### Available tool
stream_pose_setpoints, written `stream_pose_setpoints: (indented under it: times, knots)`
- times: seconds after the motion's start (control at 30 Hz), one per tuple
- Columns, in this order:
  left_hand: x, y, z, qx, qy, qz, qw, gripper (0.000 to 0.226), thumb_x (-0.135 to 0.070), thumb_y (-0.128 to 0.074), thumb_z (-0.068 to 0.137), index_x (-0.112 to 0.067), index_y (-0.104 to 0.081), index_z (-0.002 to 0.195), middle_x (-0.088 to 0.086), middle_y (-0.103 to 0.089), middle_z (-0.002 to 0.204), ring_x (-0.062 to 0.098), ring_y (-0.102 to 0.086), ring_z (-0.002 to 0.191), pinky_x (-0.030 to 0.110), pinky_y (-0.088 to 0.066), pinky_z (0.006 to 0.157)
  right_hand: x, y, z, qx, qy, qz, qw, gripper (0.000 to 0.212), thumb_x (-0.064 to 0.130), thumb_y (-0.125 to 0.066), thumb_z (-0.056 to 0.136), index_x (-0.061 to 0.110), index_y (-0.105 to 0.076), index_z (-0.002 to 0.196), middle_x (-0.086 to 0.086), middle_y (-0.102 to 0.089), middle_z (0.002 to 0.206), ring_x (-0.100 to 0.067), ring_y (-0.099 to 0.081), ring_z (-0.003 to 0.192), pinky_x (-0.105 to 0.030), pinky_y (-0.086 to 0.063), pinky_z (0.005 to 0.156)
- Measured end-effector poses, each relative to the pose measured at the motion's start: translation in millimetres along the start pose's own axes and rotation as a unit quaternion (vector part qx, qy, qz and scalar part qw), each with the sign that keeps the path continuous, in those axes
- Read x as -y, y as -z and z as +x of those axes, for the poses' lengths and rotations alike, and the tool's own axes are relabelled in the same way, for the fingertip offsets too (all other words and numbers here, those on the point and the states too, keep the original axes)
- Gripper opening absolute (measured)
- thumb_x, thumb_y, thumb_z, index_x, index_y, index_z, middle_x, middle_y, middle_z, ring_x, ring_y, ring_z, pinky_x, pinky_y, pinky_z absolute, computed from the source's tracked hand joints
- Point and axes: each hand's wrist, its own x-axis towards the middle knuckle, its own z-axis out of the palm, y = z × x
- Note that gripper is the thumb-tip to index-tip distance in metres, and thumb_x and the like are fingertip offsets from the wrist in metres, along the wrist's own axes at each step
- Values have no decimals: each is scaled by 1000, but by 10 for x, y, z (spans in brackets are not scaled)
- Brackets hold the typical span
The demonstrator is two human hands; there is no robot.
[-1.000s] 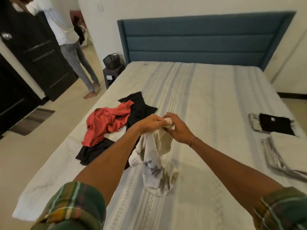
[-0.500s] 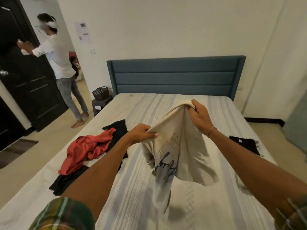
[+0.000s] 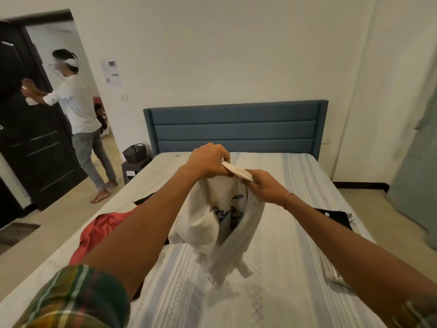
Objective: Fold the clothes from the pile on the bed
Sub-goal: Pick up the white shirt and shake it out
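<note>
Shirt print (image 3: 227, 213) half-hidden in folds

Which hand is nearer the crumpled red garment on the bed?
Left. The left hand grips the white printed T-shirt above and beyond the red garment; the right hand grips it farther right.

White walls (image 3: 236, 43) w/ paper sheet (image 3: 111, 72) stuck on. Blue headboard (image 3: 234, 126) at back. Black door (image 3: 28, 143) on left, tan floor (image 3: 59, 209), small stand (image 3: 133, 168) w/ dark basket (image 3: 134, 152) beside bed.
</note>
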Motion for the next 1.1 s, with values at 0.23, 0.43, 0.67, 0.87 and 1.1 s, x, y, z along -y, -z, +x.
stream_pose_setpoints:
  times: [0.23, 0.43, 0.67, 0.87, 1.1]
  knots:
    - [332, -287, -137, 33, 107, -37, 993, 10, -23, -68, 90, -15, -71, 84, 6, -69, 86, 27, -65, 83, 34, -50, 70, 159, 403, 69, -121, 26, 25, 992, 29, -5, -50, 86, 11, -74, 88, -1, -70, 78, -9, -60, 69, -28, -48, 64]
    - [430, -232, -157, -85, 190, -260, 943, 28, 4, -48, 93, -5, -74, 96, 9, -69, 96, 20, -58, 86, 29, -43, 69, -97, 660, 4, -127, -78, -15, 989, 17, 9, -66, 89, 16, -72, 104, -2, -69, 96, -20, -65, 91, -28, -54, 70]
    - [-253, 178, 206, -78, 2, 19, 997, 17, -26, -62, 89, -32, -75, 99, -5, -72, 100, 20, -65, 88, 33, -48, 71, 190, 233, -3, 29, -36, -29, 999, 57, 45, -77, 85, 22, -52, 130, 2, -64, 109, -18, -65, 93, -32, -58, 80]
    - [-263, 342, 271, -50, -12, 156, 986, 38, -56, -60, 90, -26, -57, 67, -6, -56, 65, 18, -58, 65, 27, -36, 57, 225, 301, -6, -102, -45, 53, 992, 28, 32, -56, 103, 13, -77, 102, -9, -73, 94, -28, -66, 86, -42, -57, 77]
    - [22, 160, 142, 27, 76, -132, 988, 28, -7, -48, 94, -14, -53, 67, 10, -59, 76, 31, -58, 79, 35, -41, 64, 500, 350, -75, -73, -61, 216, 972, 22, 32, -52, 104, 29, -73, 101, -5, -73, 98, -27, -67, 90, -37, -57, 78]
